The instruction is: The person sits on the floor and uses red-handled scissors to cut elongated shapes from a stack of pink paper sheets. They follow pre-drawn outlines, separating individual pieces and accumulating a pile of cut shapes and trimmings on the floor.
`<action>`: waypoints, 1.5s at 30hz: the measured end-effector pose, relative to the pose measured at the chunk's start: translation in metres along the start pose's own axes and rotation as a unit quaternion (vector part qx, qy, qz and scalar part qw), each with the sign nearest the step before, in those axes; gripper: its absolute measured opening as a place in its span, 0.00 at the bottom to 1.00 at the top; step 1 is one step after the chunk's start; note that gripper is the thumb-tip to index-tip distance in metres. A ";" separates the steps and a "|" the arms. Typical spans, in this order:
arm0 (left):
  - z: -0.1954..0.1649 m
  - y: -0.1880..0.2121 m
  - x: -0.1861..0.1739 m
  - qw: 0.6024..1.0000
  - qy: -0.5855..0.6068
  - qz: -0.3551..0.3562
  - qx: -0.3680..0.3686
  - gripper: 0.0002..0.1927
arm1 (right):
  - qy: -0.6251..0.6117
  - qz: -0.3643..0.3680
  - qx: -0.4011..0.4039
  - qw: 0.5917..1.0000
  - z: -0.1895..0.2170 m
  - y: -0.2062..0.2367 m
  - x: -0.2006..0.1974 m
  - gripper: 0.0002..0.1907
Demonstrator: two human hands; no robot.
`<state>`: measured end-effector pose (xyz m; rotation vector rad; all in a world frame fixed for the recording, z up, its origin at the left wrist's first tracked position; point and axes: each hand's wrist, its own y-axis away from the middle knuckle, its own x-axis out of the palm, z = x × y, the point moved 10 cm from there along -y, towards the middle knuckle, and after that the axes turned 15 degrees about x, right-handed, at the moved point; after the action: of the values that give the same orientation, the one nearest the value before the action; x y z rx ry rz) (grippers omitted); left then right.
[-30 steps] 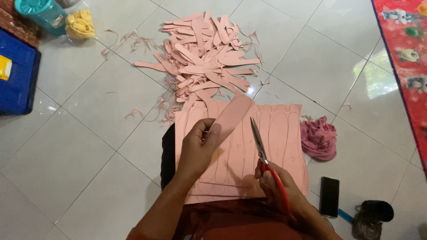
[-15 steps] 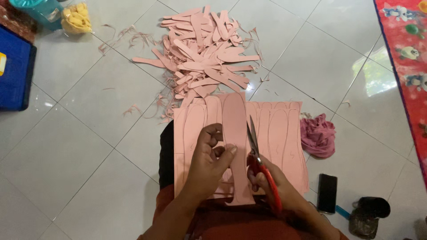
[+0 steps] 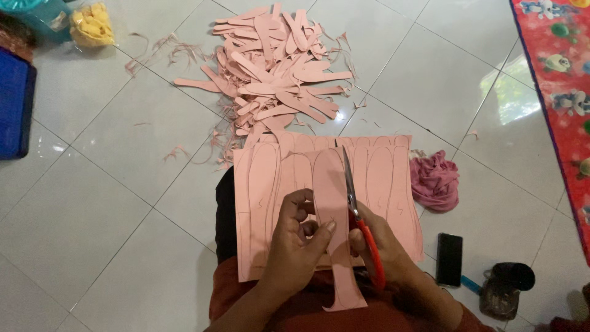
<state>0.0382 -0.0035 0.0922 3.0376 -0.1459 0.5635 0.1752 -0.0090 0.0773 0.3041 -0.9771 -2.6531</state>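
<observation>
My left hand point(image 3: 298, 243) pinches a long pink sole-shaped strip point(image 3: 332, 184) that stands upright over my lap. My right hand point(image 3: 375, 243) grips red-handled scissors point(image 3: 353, 203), whose blades run along the strip's right edge. Under both hands lies a pink sheet point(image 3: 264, 178) marked with drawn sole outlines. Beyond the sheet, on the tiled floor, sits a heap of cut pink sole pieces point(image 3: 276, 74) and thin trimmings.
A crumpled pink cloth point(image 3: 435, 180) lies right of the sheet. A black phone point(image 3: 449, 259) and a dark jar point(image 3: 503, 288) sit at lower right. A blue box point(image 3: 13, 110) and yellow bits point(image 3: 91, 24) are at the left, a red patterned mat point(image 3: 559, 67) at the right.
The strip has swung from tilted to upright in my left hand. The scissors have come against its right edge. The camera has dipped a little, so the heap sits higher in view.
</observation>
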 end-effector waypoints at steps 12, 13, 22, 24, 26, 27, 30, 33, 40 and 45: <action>-0.003 0.000 -0.002 1.000 -0.011 -0.009 0.012 0.27 | 0.012 0.015 -0.004 1.000 -0.011 0.002 0.001 0.32; -0.002 0.000 -0.001 1.000 -0.013 -0.005 0.010 0.27 | 0.017 0.021 -0.027 0.999 -0.008 0.001 0.002 0.32; 0.001 0.001 -0.001 1.000 -0.010 -0.006 -0.006 0.27 | -0.010 0.026 -0.025 0.999 -0.011 0.002 0.005 0.38; 0.000 0.001 -0.001 1.000 -0.017 -0.007 0.000 0.28 | 0.002 0.019 -0.044 0.999 -0.007 0.002 0.005 0.38; 0.001 0.000 -0.002 1.000 -0.029 -0.005 -0.005 0.28 | 0.022 0.002 -0.071 0.997 -0.001 0.002 0.004 0.37; 0.003 0.001 -0.002 0.999 -0.038 -0.004 -0.012 0.28 | 0.028 -0.002 -0.063 0.998 -0.002 0.002 0.003 0.36; 0.003 -0.001 -0.002 1.000 -0.018 -0.006 -0.003 0.27 | 0.034 -0.011 -0.028 0.999 -0.008 0.000 0.002 0.34; 0.004 -0.001 0.000 1.000 -0.006 -0.002 0.002 0.26 | 0.020 -0.013 0.009 1.000 -0.016 0.001 0.002 0.33; 0.000 -0.016 -0.009 0.998 -0.039 -0.025 0.053 0.15 | 0.018 -0.026 0.013 0.999 -0.023 -0.001 0.000 0.32; -0.013 -0.032 -0.015 0.992 -0.031 -0.069 0.100 0.15 | 0.013 -0.004 -0.007 1.000 -0.020 -0.002 0.004 0.30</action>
<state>0.0231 0.0308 0.0979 3.2255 0.1267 0.5023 0.1770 -0.0212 0.0610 0.3400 -0.9495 -2.6559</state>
